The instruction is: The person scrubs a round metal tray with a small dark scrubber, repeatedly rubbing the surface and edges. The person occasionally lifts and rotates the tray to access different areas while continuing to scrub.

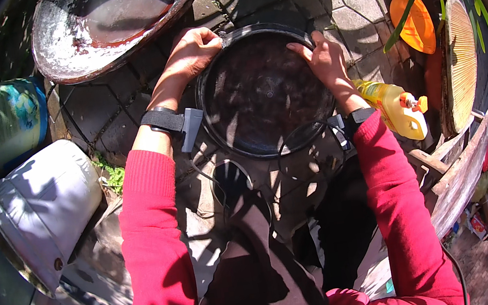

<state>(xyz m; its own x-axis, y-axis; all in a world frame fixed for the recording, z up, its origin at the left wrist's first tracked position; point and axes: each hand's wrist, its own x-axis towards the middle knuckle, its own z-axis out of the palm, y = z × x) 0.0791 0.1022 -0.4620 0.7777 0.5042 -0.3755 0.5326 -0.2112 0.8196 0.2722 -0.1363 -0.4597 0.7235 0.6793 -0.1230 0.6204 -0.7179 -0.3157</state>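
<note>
A round, shallow black pan (pixel 265 102) with a raised rim lies on the paving in front of me. My left hand (pixel 199 49) is at its upper-left rim, thumb and fingers pinched on a small dark scrap (pixel 222 36), possibly a scouring pad. Most of that scrap is hidden by the fingers. On the upper-right rim, my right hand (pixel 326 56) grips the pan with the thumb over the inner side. Patches of sunlight and shade cover the pan's dark inside. Close to my right wrist lies a yellow plastic bottle (pixel 400 114) with an orange cap.
A large worn basin (pixel 54 48) with reddish liquid stands upper left. At left, a white bucket (pixel 51 193) lies tipped near a blue container (pixel 15 121). An orange plastic piece (pixel 413 23), a ribbed yellowish disc (pixel 462 61) and a wooden frame (pixel 463 178) are at right.
</note>
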